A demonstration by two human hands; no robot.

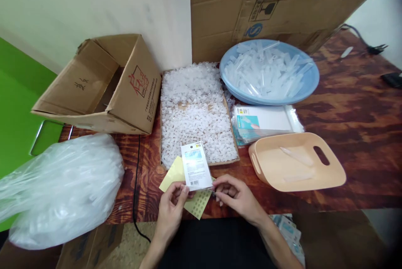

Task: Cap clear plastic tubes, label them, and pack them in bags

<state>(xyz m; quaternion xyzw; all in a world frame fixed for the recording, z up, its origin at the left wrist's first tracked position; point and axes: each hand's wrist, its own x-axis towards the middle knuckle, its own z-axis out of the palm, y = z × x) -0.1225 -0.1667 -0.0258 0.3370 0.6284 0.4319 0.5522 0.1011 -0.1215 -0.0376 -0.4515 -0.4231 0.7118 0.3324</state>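
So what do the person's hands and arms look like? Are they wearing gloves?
No gloves: the left hand and right hand are both bare. No sleeves show on the forearms, and I see no watch or bracelet. Between the arms is plain black clothing.

Shallow tray point(226, 162), filled with small white pieces point(197, 126). In front of it: printed packet point(196, 164), left hand point(171, 204) gripping lower left corner, right hand point(235, 195) at lower right; yellow sticker sheet point(174, 172) beneath. Left of it: open carton point(135, 106), stuffed translucent bag point(69, 189). Right of it: blue basin point(270, 100) of translucent strips point(266, 70), packet stack point(266, 118), beige basket point(329, 177).
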